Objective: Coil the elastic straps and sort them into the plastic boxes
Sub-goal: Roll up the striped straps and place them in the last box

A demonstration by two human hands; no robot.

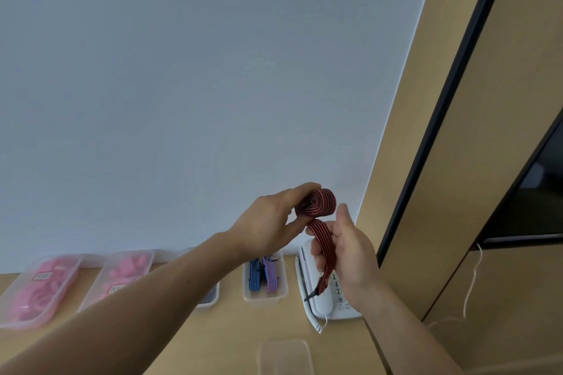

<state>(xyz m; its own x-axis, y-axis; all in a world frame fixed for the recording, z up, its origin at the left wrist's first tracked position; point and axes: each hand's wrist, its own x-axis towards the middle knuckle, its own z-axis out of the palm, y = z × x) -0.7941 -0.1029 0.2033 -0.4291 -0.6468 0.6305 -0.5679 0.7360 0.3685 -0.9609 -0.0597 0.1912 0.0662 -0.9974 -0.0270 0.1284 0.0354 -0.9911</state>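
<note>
Just right of the frame's centre, low down, we see the left hand point(268, 222) pinching the wound part of a red-and-black striped elastic strap point(316, 203). Its thumb lies under the roll and its fingers over the top, which we judge is what keeps the turns from springing loose.

Directly below, the right hand point(350, 256) is curled round the strap's free tail point(320, 234). The tail passes through the palm, and its dark end dangles beneath the hand in front of a white telephone point(323, 304). We take that grip as keeping the tail taut and flat so each turn lands squarely on the roll.

Both hands hold the strap up off the wooden table point(231, 329), giving the roll room to turn.

The coiling looks more than half done, and only the short tail remains to wind on.

At the lower middle an open plastic box point(265, 298) holds a blue strap point(254, 275) and a purple strap point(271, 275), both coiled and side by side, so it is the likely destination.

At lower left, two lidded boxes point(39, 292) hold pink items, and a clear loose lid point(285, 356) lies at the bottom edge.
</note>
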